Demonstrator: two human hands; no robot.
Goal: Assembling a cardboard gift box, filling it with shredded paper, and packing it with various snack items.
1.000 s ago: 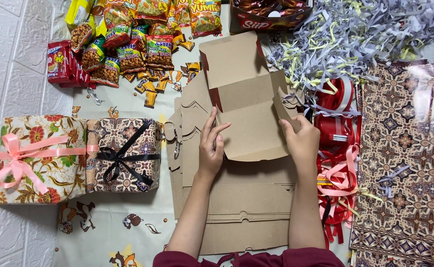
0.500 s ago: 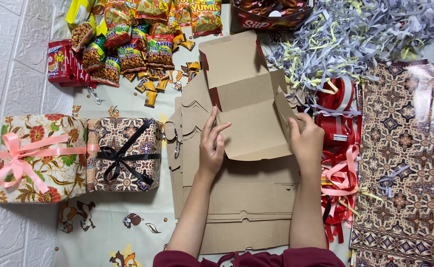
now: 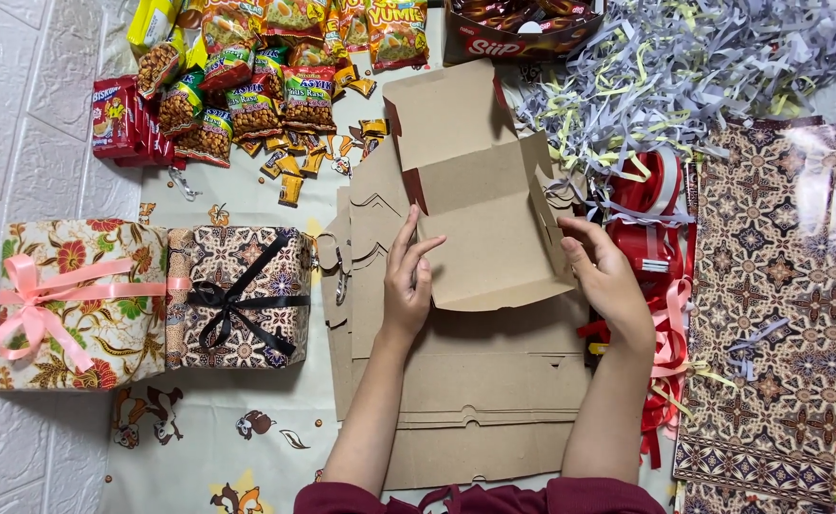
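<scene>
2 wrapped boxes (image 3: 151, 295) left of cardboard stack (image 3: 475, 419) — snacks (image 3: 247, 86) behind.

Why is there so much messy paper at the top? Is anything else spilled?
The shredded paper lies in a loose, tangled heap spreading over the red ribbon rolls. Small orange candies lie scattered below the snack packets. The two wrapped gift boxes sit tidy.
</scene>
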